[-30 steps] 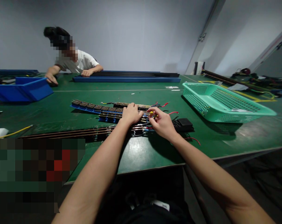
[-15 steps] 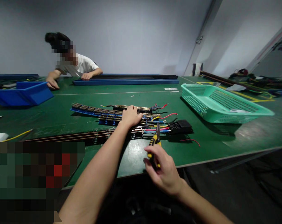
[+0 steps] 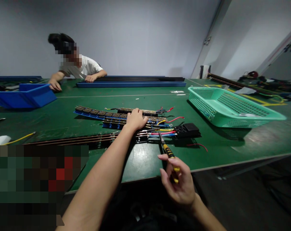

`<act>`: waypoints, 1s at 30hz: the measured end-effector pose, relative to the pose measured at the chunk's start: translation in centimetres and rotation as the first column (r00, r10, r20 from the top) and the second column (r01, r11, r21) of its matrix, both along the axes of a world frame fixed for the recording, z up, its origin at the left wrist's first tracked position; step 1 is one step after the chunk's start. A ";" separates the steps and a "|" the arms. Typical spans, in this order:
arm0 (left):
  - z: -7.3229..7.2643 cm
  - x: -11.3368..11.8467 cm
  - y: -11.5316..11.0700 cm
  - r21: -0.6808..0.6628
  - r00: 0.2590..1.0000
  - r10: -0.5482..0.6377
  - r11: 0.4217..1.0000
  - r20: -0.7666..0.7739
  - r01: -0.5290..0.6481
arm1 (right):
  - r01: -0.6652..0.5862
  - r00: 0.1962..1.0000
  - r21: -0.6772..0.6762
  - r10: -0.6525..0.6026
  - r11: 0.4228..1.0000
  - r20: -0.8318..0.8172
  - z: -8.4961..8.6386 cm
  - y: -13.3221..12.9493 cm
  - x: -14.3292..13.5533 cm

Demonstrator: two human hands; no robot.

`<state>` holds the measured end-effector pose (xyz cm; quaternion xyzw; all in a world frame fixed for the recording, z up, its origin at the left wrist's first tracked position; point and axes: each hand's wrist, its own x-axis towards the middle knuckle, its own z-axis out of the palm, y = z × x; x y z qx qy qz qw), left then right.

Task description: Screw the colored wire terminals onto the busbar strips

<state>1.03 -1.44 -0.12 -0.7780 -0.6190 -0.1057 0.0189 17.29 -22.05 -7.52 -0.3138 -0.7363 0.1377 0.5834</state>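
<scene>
My left hand (image 3: pixel 136 120) rests on a cluster of rail strips with metal bars and blue bases (image 3: pixel 89 115), its fingertips hidden from view against them. Yellow-and-black pliers (image 3: pixel 168 151) are in my right hand (image 3: pixel 180 179), tips pointing up and left toward pink and blue wires (image 3: pixel 166 134). Those wires run into a black connector block (image 3: pixel 188 130) at the end of a long dark rail (image 3: pixel 87 140). Loose red wire ends stick out right of the strips, and a short red wire (image 3: pixel 200 146) lies below the block.
A green perforated basket (image 3: pixel 234 123) stands on the green table (image 3: pixel 140 163) at right. Left is a blue bin (image 3: pixel 32 98). Across the table, a person in a white shirt (image 3: pixel 87 65) leans beside long blue channels (image 3: pixel 133 84). Cables and a brown rail lie far right.
My right hand has moved right and slightly down, and the pliers have turned so their tips now point up-left. My left hand has stayed on the strips.
</scene>
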 end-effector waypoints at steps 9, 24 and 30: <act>-0.3 0.0 0.1 0.029 1.000 -0.004 1.000 -0.006 0.004 | 0.315 0.873 -0.314 -0.143 0.895 0.467 3.4 3.1 0.0; -0.3 0.0 0.1 0.033 1.000 -0.005 0.999 0.000 0.005 | 0.080 0.980 -0.522 0.029 0.849 0.199 5.0 3.9 -0.4; -0.2 0.0 0.0 0.022 1.000 -0.005 1.000 0.009 0.004 | -0.238 0.781 -0.550 -0.179 0.801 -0.598 3.8 4.3 -2.1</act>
